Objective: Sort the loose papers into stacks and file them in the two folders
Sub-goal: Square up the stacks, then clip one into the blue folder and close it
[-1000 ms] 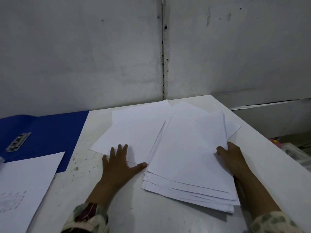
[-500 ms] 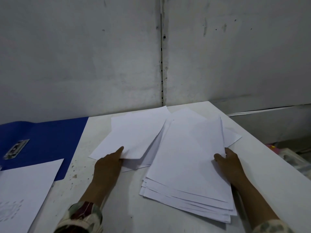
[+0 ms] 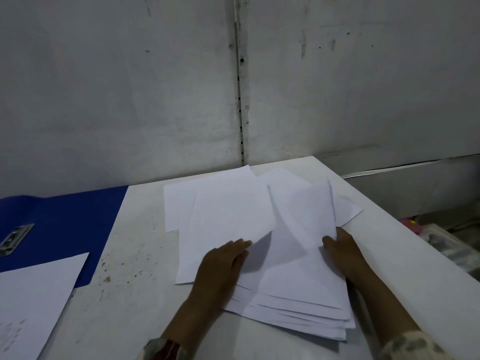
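Observation:
A loose pile of white papers (image 3: 298, 281) lies fanned out on the white table (image 3: 135, 255), right of centre. One sheet (image 3: 228, 229) lies over the pile's left side, and my left hand (image 3: 220, 266) holds it at its near right corner, fingers on top. My right hand (image 3: 342, 253) holds the right edge of the top sheets, which bow upward there. An open blue folder (image 3: 65, 222) with a metal clip (image 3: 14, 239) lies at the far left. A separate sheet (image 3: 33, 302) lies over its near part.
A grey wall (image 3: 181, 87) stands right behind the table. The table's right edge (image 3: 415, 242) runs diagonally, and beyond it sit a clear plastic box (image 3: 457, 245) and something pink, lower down. Bare, speckled tabletop shows between the folder and the pile.
My left hand has slid the left sheet rightward onto the pile. My right hand has lifted the top sheets' right edge, so they bow up.

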A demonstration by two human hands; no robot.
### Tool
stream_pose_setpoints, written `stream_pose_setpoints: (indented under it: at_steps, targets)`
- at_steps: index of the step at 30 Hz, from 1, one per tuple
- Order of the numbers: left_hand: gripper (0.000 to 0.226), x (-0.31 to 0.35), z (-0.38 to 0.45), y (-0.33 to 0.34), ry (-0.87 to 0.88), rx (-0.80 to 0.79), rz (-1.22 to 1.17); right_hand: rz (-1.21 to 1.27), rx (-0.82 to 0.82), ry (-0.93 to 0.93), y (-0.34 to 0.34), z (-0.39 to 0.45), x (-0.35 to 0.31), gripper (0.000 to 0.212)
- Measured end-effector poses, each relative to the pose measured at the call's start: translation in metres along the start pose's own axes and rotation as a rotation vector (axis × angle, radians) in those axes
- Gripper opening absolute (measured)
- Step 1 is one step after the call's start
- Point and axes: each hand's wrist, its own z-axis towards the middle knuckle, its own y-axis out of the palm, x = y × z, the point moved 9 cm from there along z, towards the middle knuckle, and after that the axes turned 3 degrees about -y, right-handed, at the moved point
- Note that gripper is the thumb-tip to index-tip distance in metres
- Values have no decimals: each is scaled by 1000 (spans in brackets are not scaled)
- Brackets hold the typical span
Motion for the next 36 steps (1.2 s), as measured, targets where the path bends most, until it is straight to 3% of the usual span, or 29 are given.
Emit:
stream_pose_setpoints:
  at_steps: [2,5,9,13,19,22,26,28,31,36]
  targets:
    - [66,9,-3,17,-10,-70,-12,7,-9,-1,0,0,0,27]
    - [102,21,-8,37,22,-127,-17,24,-21,7,2,3,3,24]
    - [97,46,-13,56,96,-190,-59,149,-6,82,-1,4,3,21]
    - [94,67,-21,72,150,-314,-3,289,-66,157,2,3,4,55]
    - [95,79,-22,82,214,-397,11,174,-179,78,3,0,2,35]
    - [92,73,-23,81,181,-454,7,97,-192,46,3,-1,2,37]
    - [111,43,-2,38,8,-166,-188,81,-142,13,2,-2,0,39]
    - [101,21,5,18,-82,-39,-226,94,-127,3,1,-2,1,39]
    - [70,-11,9,-3,-221,47,-236,166,-107,2,1,-4,-1,37]
    - [63,-45,11,-23,-488,80,-433,325,-157,23,8,-9,-2,35]
